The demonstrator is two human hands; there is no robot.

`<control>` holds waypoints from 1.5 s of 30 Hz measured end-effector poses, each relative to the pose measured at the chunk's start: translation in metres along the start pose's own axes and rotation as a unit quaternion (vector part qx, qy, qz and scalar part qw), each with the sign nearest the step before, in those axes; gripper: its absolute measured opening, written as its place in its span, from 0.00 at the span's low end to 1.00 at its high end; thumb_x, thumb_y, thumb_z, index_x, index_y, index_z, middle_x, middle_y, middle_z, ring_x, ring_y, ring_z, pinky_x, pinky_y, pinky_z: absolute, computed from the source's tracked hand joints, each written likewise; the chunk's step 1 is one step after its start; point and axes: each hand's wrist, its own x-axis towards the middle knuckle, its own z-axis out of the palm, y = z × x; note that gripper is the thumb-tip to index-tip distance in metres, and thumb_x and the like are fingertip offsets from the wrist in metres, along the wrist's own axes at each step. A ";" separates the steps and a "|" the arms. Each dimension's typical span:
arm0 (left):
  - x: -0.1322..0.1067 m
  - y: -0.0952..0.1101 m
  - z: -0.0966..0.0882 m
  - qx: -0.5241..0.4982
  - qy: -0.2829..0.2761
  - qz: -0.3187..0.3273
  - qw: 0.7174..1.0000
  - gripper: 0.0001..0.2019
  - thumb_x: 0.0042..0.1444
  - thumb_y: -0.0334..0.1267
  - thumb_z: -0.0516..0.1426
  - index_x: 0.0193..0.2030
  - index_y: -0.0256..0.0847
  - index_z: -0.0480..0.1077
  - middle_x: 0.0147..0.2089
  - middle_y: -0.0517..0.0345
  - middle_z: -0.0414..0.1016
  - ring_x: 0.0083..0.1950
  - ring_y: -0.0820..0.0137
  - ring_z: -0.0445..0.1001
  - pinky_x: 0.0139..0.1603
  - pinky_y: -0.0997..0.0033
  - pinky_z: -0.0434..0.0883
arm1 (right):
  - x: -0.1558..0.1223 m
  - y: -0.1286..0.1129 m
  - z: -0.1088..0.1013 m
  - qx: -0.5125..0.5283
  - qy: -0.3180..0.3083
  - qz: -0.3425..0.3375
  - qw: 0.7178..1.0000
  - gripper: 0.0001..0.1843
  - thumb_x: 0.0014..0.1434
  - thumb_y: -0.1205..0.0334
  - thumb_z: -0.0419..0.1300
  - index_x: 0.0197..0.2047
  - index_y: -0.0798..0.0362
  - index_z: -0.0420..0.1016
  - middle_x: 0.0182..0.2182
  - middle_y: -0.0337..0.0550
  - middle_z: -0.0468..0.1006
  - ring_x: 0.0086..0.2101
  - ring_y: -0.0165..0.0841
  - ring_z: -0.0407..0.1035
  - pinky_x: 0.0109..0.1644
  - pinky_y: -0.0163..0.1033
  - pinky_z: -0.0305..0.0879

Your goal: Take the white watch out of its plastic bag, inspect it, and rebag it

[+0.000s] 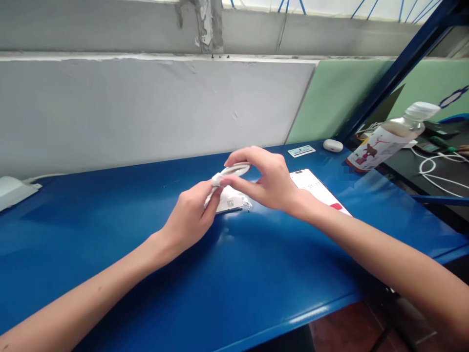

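Note:
A coiled white cable [236, 169] is held up between both hands above the blue table [234, 274]. My left hand [192, 210] is closed on the near left end of the coil, thumb and fingers together. My right hand [264, 178] grips the coil from the right, its thumb at the white band or connector [216, 180] and its fingers curved over the far side. Below the hands lies a white packet with a small printed code [230, 203], partly hidden by them.
A phone with a lit screen [315, 188] lies right of the hands, partly behind my right forearm. Farther back are a card [301, 151], a white earbud case [333, 145] and a tilted drink bottle [388, 139]. A white device [16, 190] with a cord sits at far left.

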 end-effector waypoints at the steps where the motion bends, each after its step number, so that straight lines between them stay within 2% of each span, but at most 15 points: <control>1: 0.001 0.002 -0.001 -0.017 0.014 -0.022 1.000 0.13 0.69 0.39 0.49 0.49 0.42 0.74 0.43 0.54 0.81 0.41 0.62 0.80 0.46 0.65 0.73 | 0.006 -0.002 0.002 0.032 0.007 0.032 0.999 0.15 0.62 0.47 0.62 0.36 0.51 0.74 0.33 0.41 0.79 0.32 0.33 0.71 0.39 0.39 0.67; 4: 0.003 0.014 -0.006 -0.085 0.053 -0.077 0.992 0.13 0.69 0.41 0.50 0.45 0.41 0.75 0.37 0.56 0.81 0.37 0.65 0.79 0.43 0.66 0.73 | 0.019 -0.007 0.008 0.139 0.006 0.090 0.986 0.20 0.59 0.42 0.63 0.31 0.52 0.72 0.27 0.38 0.73 0.30 0.31 0.68 0.33 0.37 0.63; 7: 0.006 0.026 -0.011 -0.227 0.010 -0.130 0.965 0.15 0.68 0.45 0.53 0.36 0.40 0.74 0.35 0.55 0.80 0.37 0.64 0.79 0.44 0.65 0.75 | 0.025 -0.008 0.011 0.229 -0.044 0.106 0.967 0.22 0.61 0.41 0.60 0.28 0.51 0.71 0.27 0.37 0.72 0.29 0.30 0.68 0.33 0.37 0.64; 11: 0.008 0.034 -0.010 -0.420 -0.081 -0.207 0.880 0.15 0.65 0.49 0.58 0.40 0.38 0.75 0.34 0.53 0.81 0.35 0.63 0.80 0.42 0.63 0.77 | 0.025 -0.003 0.009 0.210 -0.071 0.089 0.971 0.22 0.63 0.43 0.59 0.26 0.51 0.73 0.31 0.40 0.75 0.36 0.32 0.70 0.43 0.39 0.66; 14: 0.007 0.035 -0.006 -0.508 -0.119 -0.254 0.814 0.16 0.64 0.49 0.60 0.44 0.37 0.75 0.37 0.49 0.82 0.38 0.61 0.82 0.45 0.59 0.77 | 0.024 0.003 0.010 0.198 -0.093 0.097 0.971 0.24 0.65 0.43 0.56 0.26 0.52 0.73 0.31 0.41 0.75 0.37 0.33 0.70 0.44 0.39 0.66; 17: 0.005 0.034 -0.002 -0.550 -0.140 -0.299 0.767 0.15 0.64 0.47 0.60 0.44 0.35 0.76 0.39 0.46 0.83 0.42 0.58 0.82 0.48 0.56 0.76 | 0.023 0.007 0.018 0.219 -0.122 0.122 0.960 0.25 0.66 0.40 0.54 0.31 0.52 0.74 0.28 0.39 0.73 0.31 0.31 0.68 0.37 0.38 0.64; 21: 0.004 0.031 0.002 -0.580 -0.153 -0.326 0.731 0.13 0.66 0.43 0.58 0.43 0.33 0.76 0.41 0.44 0.83 0.45 0.57 0.82 0.51 0.56 0.76 | 0.023 0.010 0.028 0.243 -0.169 0.144 0.944 0.23 0.65 0.40 0.54 0.36 0.51 0.76 0.23 0.35 0.69 0.26 0.30 0.65 0.32 0.37 0.62; 24: 0.003 0.028 0.003 -0.604 -0.154 -0.322 0.713 0.12 0.67 0.41 0.56 0.44 0.33 0.76 0.42 0.43 0.83 0.46 0.57 0.82 0.52 0.56 0.76 | 0.024 0.013 0.029 0.255 -0.186 0.144 0.938 0.22 0.65 0.40 0.56 0.36 0.51 0.76 0.25 0.36 0.74 0.31 0.32 0.71 0.34 0.37 0.64; 29: 0.004 0.025 0.002 -0.627 -0.162 -0.321 0.691 0.12 0.67 0.39 0.55 0.46 0.32 0.75 0.43 0.41 0.83 0.48 0.55 0.82 0.55 0.53 0.75 | 0.026 0.019 0.029 0.319 -0.189 0.172 0.913 0.22 0.66 0.41 0.55 0.37 0.53 0.76 0.35 0.44 0.81 0.44 0.37 0.76 0.40 0.38 0.71; 33: 0.006 0.023 0.001 -0.631 -0.161 -0.327 0.685 0.13 0.67 0.36 0.54 0.50 0.31 0.75 0.46 0.39 0.82 0.51 0.55 0.81 0.59 0.52 0.72 | 0.027 0.024 0.039 0.409 -0.143 0.264 0.862 0.25 0.62 0.39 0.59 0.39 0.54 0.78 0.37 0.47 0.83 0.39 0.36 0.78 0.44 0.41 0.74; 37: 0.008 0.021 0.001 -0.627 -0.156 -0.341 0.683 0.12 0.68 0.35 0.53 0.48 0.29 0.75 0.46 0.37 0.82 0.50 0.55 0.82 0.59 0.53 0.73 | 0.025 0.029 0.051 0.526 -0.101 0.362 0.763 0.21 0.63 0.43 0.60 0.39 0.54 0.79 0.38 0.48 0.85 0.41 0.35 0.78 0.51 0.42 0.74; 39: 0.008 0.021 0.002 -0.625 -0.157 -0.349 0.680 0.12 0.69 0.35 0.53 0.47 0.28 0.75 0.46 0.36 0.82 0.49 0.56 0.82 0.57 0.53 0.74 | 0.023 0.031 0.055 0.576 -0.105 0.386 0.713 0.21 0.66 0.45 0.56 0.40 0.55 0.78 0.40 0.49 0.85 0.42 0.35 0.78 0.55 0.43 0.73; 41: 0.008 0.022 0.003 -0.630 -0.161 -0.351 0.674 0.13 0.70 0.34 0.51 0.47 0.28 0.75 0.46 0.36 0.82 0.48 0.56 0.82 0.55 0.55 0.75 | 0.022 0.033 0.057 0.616 -0.117 0.388 0.675 0.23 0.68 0.45 0.53 0.43 0.55 0.78 0.43 0.50 0.84 0.44 0.35 0.78 0.57 0.43 0.72; 43: 0.007 0.025 0.004 -0.639 -0.161 -0.349 0.666 0.14 0.70 0.33 0.50 0.47 0.27 0.75 0.45 0.36 0.82 0.47 0.57 0.83 0.53 0.57 0.76 | 0.021 0.035 0.058 0.640 -0.133 0.373 0.658 0.25 0.68 0.43 0.50 0.44 0.55 0.78 0.46 0.51 0.84 0.47 0.37 0.78 0.58 0.44 0.72; 45: 0.006 0.026 0.006 -0.643 -0.177 -0.348 0.659 0.14 0.71 0.34 0.50 0.46 0.28 0.75 0.46 0.36 0.82 0.47 0.57 0.83 0.51 0.58 0.77 | 0.021 0.035 0.056 0.643 -0.143 0.358 0.662 0.27 0.68 0.42 0.48 0.46 0.55 0.78 0.48 0.52 0.83 0.49 0.39 0.78 0.57 0.46 0.73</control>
